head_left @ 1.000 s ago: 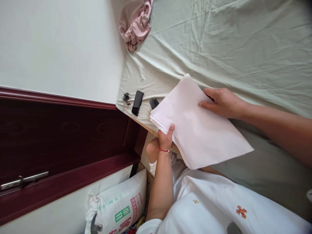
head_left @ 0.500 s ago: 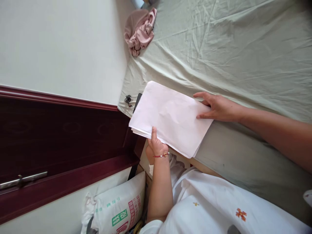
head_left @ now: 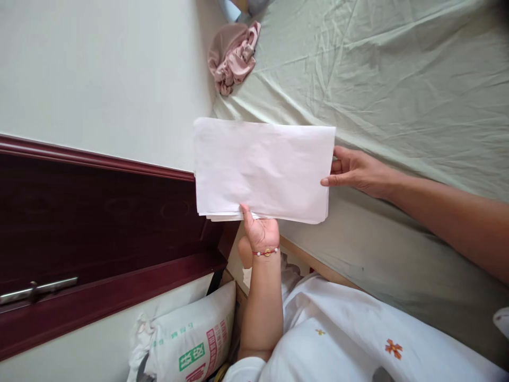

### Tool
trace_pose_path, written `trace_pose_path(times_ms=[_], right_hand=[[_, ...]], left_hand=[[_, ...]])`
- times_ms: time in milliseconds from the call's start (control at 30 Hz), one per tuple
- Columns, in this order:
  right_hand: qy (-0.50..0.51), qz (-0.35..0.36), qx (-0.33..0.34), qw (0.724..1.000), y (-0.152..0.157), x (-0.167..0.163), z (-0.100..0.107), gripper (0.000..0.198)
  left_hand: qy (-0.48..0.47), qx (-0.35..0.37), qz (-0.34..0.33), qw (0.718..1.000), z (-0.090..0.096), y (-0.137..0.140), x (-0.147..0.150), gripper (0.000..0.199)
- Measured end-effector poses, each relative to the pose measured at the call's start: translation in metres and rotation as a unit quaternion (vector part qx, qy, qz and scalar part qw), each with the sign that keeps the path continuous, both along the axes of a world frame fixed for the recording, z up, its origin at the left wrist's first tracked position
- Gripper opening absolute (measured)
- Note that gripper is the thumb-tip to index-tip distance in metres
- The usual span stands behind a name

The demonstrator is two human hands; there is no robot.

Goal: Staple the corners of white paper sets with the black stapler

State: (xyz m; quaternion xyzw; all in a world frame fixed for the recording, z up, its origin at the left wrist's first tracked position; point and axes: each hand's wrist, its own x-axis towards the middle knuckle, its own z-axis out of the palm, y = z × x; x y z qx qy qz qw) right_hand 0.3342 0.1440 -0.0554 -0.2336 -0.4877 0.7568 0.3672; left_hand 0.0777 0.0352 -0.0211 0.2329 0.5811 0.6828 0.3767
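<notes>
A stack of white paper (head_left: 264, 167) is held up above the near edge of the bed, its layered edges showing along the near side. My left hand (head_left: 260, 229) grips that near edge from below, thumb on top and the other fingers hidden under the sheets. A red string bracelet with beads circles this wrist. At the right end of the stack, my right hand (head_left: 353, 168) pinches the edge, thumb on top and fingers partly behind it.
A green sheet (head_left: 382, 90) covers the bed, with a crumpled pink cloth (head_left: 234, 58) near the wall. To the left is a dark red wooden panel (head_left: 99, 212) with a metal bolt (head_left: 40, 290). A printed white sack (head_left: 191, 339) stands low at the left.
The paper stack has turned and lifted, its right end swinging away from me, so its long edges now run nearly level across the view. My right hand has shifted to its right edge.
</notes>
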Motion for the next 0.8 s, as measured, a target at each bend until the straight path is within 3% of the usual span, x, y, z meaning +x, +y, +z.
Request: trace_pose_path(times_ms=[133,267,433,600,700,800], right_hand=[[-0.008,-0.004,-0.015,1.0,-0.002,-0.001,-0.003,0.044],[-0.014,-0.06,-0.025,0.998,0.0,0.003,-0.002,0.033],[0.002,-0.051,-0.013,0.999,-0.003,0.007,0.003,0.034],[-0.052,0.001,0.02,0.998,-0.003,0.01,0.0,0.041],[-0.153,0.025,0.082,0.984,-0.002,0.01,-0.004,0.036],[-0.181,-0.002,0.119,0.976,-0.003,0.01,-0.006,0.033]], left_hand=[[-0.016,0.023,-0.03,0.999,-0.002,-0.001,0.0,0.038],[0.026,0.023,-0.001,0.999,0.005,-0.012,-0.038,0.034],[0.118,-0.013,-0.014,0.993,0.012,-0.03,-0.08,0.062],[0.129,-0.086,-0.013,0.988,-0.007,-0.035,-0.075,0.076],[0.117,-0.08,-0.004,0.99,-0.017,-0.034,-0.068,0.074],[0.12,-0.055,-0.002,0.991,-0.017,-0.036,-0.067,0.071]])
